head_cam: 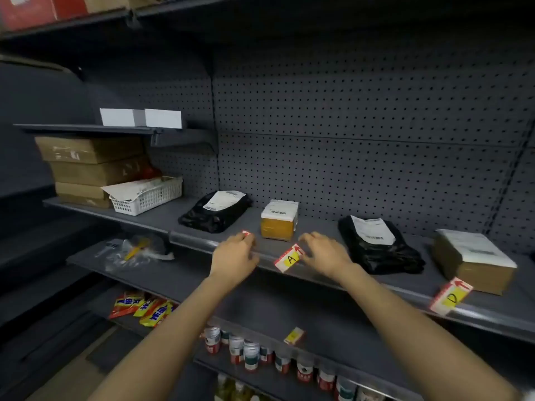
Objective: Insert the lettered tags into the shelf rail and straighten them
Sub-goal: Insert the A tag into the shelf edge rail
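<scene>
A clear shelf rail [199, 241] runs along the front edge of the middle shelf. A red and white tag with a yellow "A" label [289, 258] sits tilted in the rail, and my right hand [321, 251] pinches its right end. My left hand [234, 253] rests on the rail further left, fingers closed over another red and white tag [246, 233] of which only a corner shows. A third tag marked "D" [450, 296] leans crooked in the rail at the far right.
On the middle shelf stand two black mailer bags [214, 214] [379, 244], a small yellow box [279, 219], a brown parcel [474, 261], a white basket [147, 196] and stacked cartons [92, 166]. Another tag [293, 335] sits in the lower rail above cans [249, 354].
</scene>
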